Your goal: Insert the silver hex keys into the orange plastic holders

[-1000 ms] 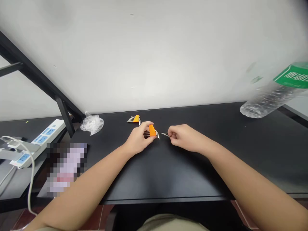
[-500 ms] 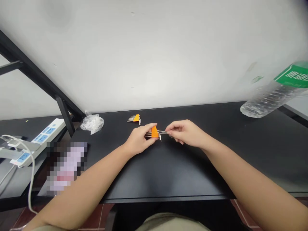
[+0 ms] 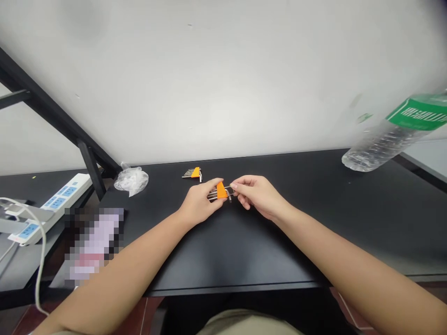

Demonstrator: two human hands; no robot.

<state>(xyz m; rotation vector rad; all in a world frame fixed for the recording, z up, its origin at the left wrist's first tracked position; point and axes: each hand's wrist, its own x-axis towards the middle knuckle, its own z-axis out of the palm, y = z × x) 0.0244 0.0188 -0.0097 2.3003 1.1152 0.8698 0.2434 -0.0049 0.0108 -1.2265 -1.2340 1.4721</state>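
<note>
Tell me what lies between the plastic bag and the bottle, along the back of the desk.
The head view shows the unheld orange holder with hex keys there, between the plastic bag and bottle.

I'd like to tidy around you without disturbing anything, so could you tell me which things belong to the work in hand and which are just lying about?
In hand:
- orange holder with hex keys, in the left hand
- key at the right hand's fingertips

Lying about, apparently:
- second key set, untouched
- clear plastic
- bottle
- power strip
</note>
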